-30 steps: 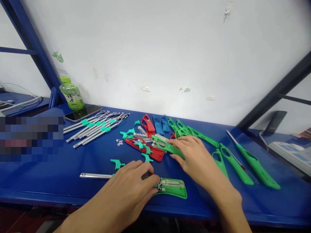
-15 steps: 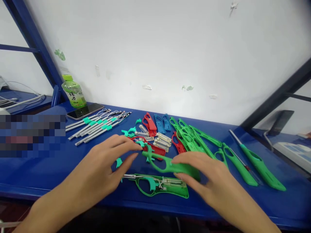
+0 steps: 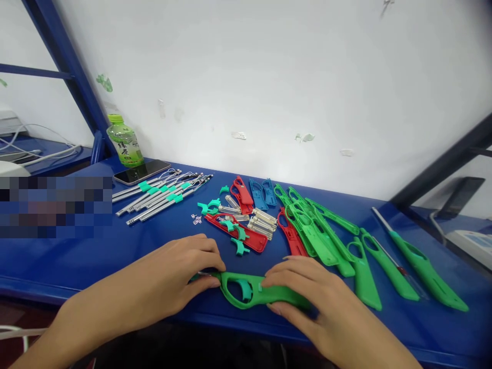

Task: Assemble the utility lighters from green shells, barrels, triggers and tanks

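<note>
A green stick lighter [image 3: 280, 294] lies along the table's front edge, its cover shell now over the open half. The teal trigger [image 3: 246, 290] shows inside its finger loop. My left hand [image 3: 184, 274] pinches the lighter's front end, thumb below and fingers above, hiding most of the metal tube. At the other end, my right hand [image 3: 313, 289] grips the handle with its fingers on top and thumb along the near side. Just beyond the lighter are loose teal triggers [image 3: 240, 246] and a red half shell [image 3: 253, 240] on the table.
Several metal tubes with wires [image 3: 161, 197] lie at left, near a phone [image 3: 142, 171] and a green bottle [image 3: 125, 143]. Clear fuel tanks [image 3: 262, 224] and blue shells [image 3: 257, 193] sit mid-table. Green shells [image 3: 315, 230] and a long green lighter [image 3: 426, 271] lie right.
My right hand has lowered the green cover shell onto the open half, hiding the parts inside. My left hand has come down to the front end and closed on it.
</note>
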`<state>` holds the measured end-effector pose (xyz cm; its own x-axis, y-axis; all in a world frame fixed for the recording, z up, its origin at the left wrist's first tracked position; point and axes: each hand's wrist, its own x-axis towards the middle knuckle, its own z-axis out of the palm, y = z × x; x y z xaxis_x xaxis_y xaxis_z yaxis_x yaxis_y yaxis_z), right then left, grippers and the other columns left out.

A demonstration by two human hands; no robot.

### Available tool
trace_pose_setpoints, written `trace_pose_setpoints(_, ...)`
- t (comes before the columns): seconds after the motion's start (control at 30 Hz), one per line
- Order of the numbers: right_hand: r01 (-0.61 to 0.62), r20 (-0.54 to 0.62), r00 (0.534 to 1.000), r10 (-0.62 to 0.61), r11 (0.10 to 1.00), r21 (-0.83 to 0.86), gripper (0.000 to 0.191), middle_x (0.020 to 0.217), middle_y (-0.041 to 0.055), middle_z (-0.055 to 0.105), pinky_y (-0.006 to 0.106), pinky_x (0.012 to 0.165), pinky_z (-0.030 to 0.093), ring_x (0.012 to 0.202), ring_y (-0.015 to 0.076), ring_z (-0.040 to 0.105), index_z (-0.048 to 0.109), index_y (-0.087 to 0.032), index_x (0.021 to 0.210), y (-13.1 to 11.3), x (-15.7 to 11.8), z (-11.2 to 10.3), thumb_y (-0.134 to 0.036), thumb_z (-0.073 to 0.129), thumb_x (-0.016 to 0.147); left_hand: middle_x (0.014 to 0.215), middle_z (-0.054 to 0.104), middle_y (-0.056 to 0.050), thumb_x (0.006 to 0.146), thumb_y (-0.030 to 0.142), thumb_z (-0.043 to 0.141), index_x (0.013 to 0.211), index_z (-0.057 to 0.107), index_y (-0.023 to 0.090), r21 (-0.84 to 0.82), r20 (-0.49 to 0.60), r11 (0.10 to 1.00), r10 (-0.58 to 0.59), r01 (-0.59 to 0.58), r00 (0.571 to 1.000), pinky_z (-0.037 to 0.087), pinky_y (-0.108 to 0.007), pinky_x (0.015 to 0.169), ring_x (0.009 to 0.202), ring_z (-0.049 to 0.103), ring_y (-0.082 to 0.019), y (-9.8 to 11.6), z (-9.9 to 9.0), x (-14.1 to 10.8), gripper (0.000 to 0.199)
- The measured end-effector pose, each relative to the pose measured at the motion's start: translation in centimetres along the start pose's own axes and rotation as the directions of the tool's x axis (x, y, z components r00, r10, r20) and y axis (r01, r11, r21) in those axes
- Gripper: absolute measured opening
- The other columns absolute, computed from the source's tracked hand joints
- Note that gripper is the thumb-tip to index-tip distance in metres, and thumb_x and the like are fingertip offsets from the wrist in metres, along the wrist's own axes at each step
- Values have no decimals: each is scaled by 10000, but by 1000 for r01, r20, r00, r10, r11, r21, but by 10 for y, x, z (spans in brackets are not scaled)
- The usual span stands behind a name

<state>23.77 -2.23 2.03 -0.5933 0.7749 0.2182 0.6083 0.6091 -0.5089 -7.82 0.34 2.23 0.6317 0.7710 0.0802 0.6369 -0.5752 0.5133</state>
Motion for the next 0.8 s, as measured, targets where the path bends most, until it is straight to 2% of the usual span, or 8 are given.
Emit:
trace_pose_setpoints(0.2,-13,-3,1000,13,1000,10,359,1252,-46,793,350,1057,597,1167,208,747,734,-367,1239,0,-1,0,-110,799,997,1105,743,53,1099,241,697,1144,775,354,-6,10,1000,-24,24,1000,481,-245,891,1011,709,-147,2,-1,2,145)
trace_pose_setpoints(0.43,-14,-11,1000,14,1000,1,344,1279,-40,802,351,1069,609,1182,204,753,751,-373,1302,1,-3,2,-167,784,1028,1080,726,62,1112,241,684,1114,756,350,-7,13,1000,-23,23,1000,454,-260,869,993,698,-142,6,0,1,131)
trace_pose_setpoints(0.63,-13,-26,1000,12,999,-40,377,1279,9,821,374,1039,645,1151,239,779,791,-323,1331,2,-1,6,-144,804,999,1083,733,52,1106,242,689,1103,759,333,-1,-1,1000,-30,30,1000,461,-264,881,994,701,-150,6,0,1,114)
trace_pose_setpoints(0.8,-13,-41,999,11,998,-56,379,1263,4,830,382,1013,662,1115,243,797,813,-331,1305,2,-1,7,-129,813,984,1063,748,44,1098,212,688,1102,777,329,11,-12,1000,-6,7,1000,485,-253,849,962,721,-147,8,-1,3,148)
